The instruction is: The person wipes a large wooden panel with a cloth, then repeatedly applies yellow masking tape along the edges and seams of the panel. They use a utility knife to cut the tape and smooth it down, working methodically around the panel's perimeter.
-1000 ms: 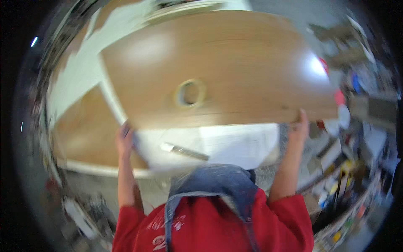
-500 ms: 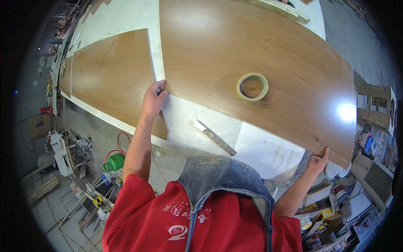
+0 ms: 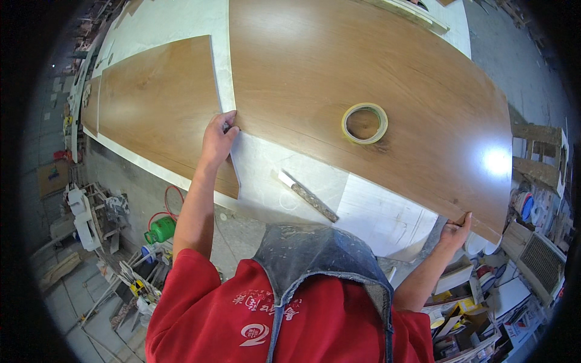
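A large brown wood-grain panel (image 3: 302, 78) spans the work surface in front of me. My left hand (image 3: 219, 140) is closed at its near left corner, with a small dark patch between the fingers that I cannot make out. Farther right, my right hand (image 3: 455, 235) grips the panel's near edge, thumb on top and the other fingers mostly hidden below. On the panel lies a yellowish roll of tape (image 3: 382, 128), flat on its side. A smaller brown panel (image 3: 157, 103) rests to the left, beside my left wrist. Between my arms lies a stained, white-tipped stick-like tool (image 3: 311, 198).
Under the panels is a pale work surface (image 3: 260, 166). Long strips (image 3: 417, 15) lie along the far edge. On the floor at left are a green gas cylinder (image 3: 161, 230) with a red hose and scrap. Boxes and clutter (image 3: 466, 314) fill the lower right.
The whole view has shifted slightly. Both hands keep their places on the large panel, and the tape roll and stick-like tool have not visibly moved on their surfaces.
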Motion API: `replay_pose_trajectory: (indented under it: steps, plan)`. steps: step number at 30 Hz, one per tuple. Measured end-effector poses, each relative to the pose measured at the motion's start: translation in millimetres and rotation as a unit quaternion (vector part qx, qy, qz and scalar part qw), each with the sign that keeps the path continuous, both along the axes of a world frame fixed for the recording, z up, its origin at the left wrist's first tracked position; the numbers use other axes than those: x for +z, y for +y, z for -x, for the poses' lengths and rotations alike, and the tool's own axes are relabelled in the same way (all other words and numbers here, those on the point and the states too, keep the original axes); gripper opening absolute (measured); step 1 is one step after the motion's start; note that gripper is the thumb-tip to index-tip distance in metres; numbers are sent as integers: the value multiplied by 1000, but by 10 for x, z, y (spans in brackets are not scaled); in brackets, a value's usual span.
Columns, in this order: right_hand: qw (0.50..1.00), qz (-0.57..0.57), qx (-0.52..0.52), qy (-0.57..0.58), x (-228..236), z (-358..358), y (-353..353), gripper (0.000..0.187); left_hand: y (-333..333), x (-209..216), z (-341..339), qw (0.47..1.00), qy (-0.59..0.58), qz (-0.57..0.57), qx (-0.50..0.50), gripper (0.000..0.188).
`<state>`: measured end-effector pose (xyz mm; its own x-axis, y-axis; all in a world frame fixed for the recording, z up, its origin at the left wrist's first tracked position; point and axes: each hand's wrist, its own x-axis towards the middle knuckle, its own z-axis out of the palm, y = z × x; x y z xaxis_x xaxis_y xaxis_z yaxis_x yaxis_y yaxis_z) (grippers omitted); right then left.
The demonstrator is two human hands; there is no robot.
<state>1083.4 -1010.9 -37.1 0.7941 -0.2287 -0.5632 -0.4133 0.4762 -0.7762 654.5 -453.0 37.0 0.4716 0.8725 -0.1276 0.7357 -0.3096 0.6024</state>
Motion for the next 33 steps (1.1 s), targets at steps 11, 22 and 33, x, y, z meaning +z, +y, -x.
replay_pose_trajectory:
  steps: [11,22,33]
  plan:
    - [1000,4,-1,5,43,4,22,38,2,10,10,1000,5,-10,-11,44]
    - [1000,-9,10,2,-104,-86,-143,38,3,-33,38,1000,-15,-1,-12,44]
    - [1000,8,4,15,-37,-69,-76,25,-16,-18,24,1000,-15,0,-11,43]
